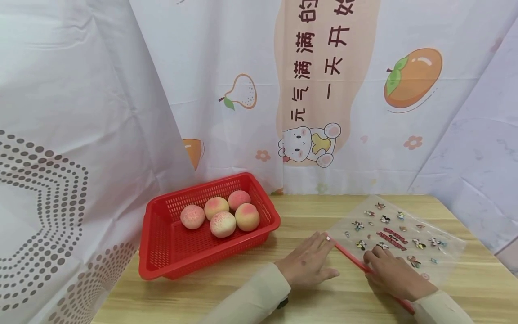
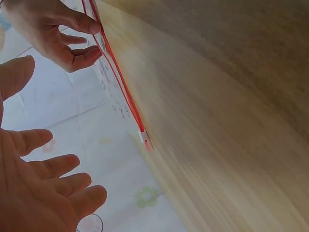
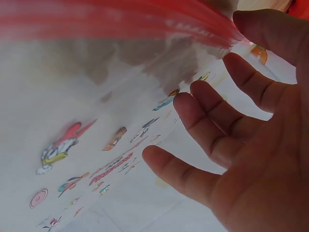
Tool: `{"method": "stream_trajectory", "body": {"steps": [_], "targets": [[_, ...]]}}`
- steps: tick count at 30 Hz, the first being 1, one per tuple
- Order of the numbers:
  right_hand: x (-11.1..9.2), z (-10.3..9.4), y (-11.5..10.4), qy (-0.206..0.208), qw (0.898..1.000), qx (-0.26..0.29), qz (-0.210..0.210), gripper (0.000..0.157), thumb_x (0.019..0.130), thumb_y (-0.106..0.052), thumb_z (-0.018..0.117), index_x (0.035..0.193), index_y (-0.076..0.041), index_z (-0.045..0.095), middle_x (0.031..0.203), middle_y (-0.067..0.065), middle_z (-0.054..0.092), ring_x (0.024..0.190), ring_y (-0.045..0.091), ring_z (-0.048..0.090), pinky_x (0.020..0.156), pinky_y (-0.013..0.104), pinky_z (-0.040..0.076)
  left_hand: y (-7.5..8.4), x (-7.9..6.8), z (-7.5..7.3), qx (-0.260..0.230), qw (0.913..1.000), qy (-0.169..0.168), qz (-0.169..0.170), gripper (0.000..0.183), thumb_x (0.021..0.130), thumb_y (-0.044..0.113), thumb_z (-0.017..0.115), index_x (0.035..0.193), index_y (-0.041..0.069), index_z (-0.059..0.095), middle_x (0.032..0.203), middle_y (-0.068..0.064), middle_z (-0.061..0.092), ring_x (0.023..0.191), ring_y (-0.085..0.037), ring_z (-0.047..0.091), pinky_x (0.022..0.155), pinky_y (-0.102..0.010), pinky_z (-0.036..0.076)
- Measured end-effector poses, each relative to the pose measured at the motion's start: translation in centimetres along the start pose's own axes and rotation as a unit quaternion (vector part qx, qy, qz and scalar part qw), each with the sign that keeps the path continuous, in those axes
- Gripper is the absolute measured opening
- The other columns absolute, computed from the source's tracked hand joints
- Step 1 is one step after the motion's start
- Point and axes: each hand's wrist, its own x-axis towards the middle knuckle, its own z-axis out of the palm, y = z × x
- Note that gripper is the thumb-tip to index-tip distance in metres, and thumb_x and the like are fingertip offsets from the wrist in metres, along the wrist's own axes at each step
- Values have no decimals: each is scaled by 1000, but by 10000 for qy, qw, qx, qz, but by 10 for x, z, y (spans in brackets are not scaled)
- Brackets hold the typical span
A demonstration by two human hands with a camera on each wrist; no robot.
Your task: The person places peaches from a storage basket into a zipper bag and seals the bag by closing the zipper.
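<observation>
A clear zip bag (image 1: 439, 225) with cartoon prints lies on the right of the wooden table, its red zip edge (image 1: 350, 255) slanting toward me. My right hand (image 1: 392, 272) pinches this edge about midway, thumb on one side and fingers on the other, as the left wrist view shows. A small white slider (image 2: 143, 136) sits at the zip's far end. My left hand (image 1: 305, 261) is beside that end with fingers extended and thumb apart, holding nothing. From the head view I cannot tell whether its fingertips touch the slider; in the left wrist view they are apart from it.
A red perforated basket (image 1: 149, 243) stands to the left with several peaches (image 1: 223, 224) in its right part. Behind the wooden table (image 1: 301, 209) hangs a white printed cloth (image 1: 243, 54), and another cloth (image 1: 52, 90) drapes at the left.
</observation>
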Motion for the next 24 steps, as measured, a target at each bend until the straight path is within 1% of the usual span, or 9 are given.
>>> {"method": "stream_trajectory", "body": {"steps": [6,10,13,18,24], "targets": [[0,1,-1,-6,10000,21,4,19,86,-16,77,93,-21,60,87,-6,48,73,12,45,56,29,45,0,1,3,63,10000,3,2,74,101,55,46,159,14,26,164,-4,22,152,-19,11,120,-31,15],[1,0,-1,-88,9998,140,68,17,86,-16,76,92,-21,61,86,-7,49,71,10,46,56,28,46,0,1,3,42,10000,36,17,73,101,55,47,158,14,27,164,-4,22,152,-19,12,120,-31,16],[2,-1,0,-94,9996,268,38,16,87,-14,75,92,-21,62,85,-8,50,69,8,48,56,28,47,0,1,4,44,9999,75,56,73,101,54,48,158,14,28,164,-3,23,152,-19,14,120,-31,16],[3,-2,4,-99,9983,565,-141,15,88,-11,72,93,-20,61,84,-11,53,67,3,49,58,28,48,-1,1,5,39,9999,108,73,73,100,54,49,158,15,28,164,-1,21,152,-18,14,120,-31,17],[7,-3,11,-185,9933,1100,-294,15,88,-8,72,92,-17,60,82,-12,56,72,1,49,63,29,49,-2,1,8,18,9997,190,160,73,100,53,50,158,15,29,164,-3,22,151,-19,16,120,-31,17]]}}
